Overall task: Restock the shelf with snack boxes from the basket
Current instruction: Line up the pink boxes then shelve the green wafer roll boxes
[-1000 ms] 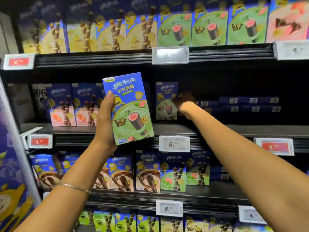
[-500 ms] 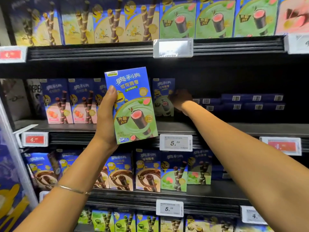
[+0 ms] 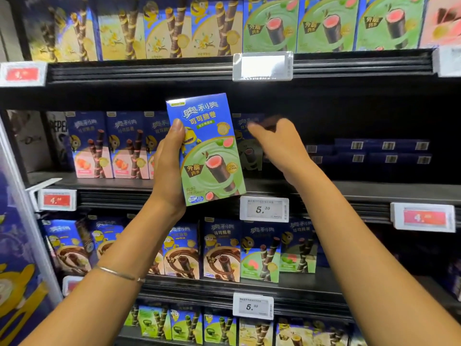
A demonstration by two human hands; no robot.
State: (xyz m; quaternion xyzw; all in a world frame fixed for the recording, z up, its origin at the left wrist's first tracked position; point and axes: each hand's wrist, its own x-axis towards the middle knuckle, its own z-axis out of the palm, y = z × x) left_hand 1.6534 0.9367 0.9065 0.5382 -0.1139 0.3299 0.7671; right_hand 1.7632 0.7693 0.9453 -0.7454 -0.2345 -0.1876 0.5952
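My left hand [image 3: 169, 168] grips a blue and green snack box [image 3: 212, 151] by its left edge and holds it upright in front of the middle shelf [image 3: 361, 189]. Just right of it, my right hand [image 3: 279, 146] hovers at the shelf front with its fingers loosely extended and blurred, holding nothing. Behind both stands a matching green box [image 3: 250, 156] on the shelf, mostly hidden by the held box and my right hand. The basket is out of sight.
Pink-flavoured boxes [image 3: 109, 146] fill the middle shelf's left side. Flat dark blue boxes [image 3: 369, 153] lie stacked at its back right, with a dark gap in front of them. Price tags [image 3: 264, 208] hang on the shelf edges. Shelves above and below hold several boxes.
My right hand has pulled back out of the shelf, away from the standing green box. The view has moved closer, and my left hand still holds its box in the same place.
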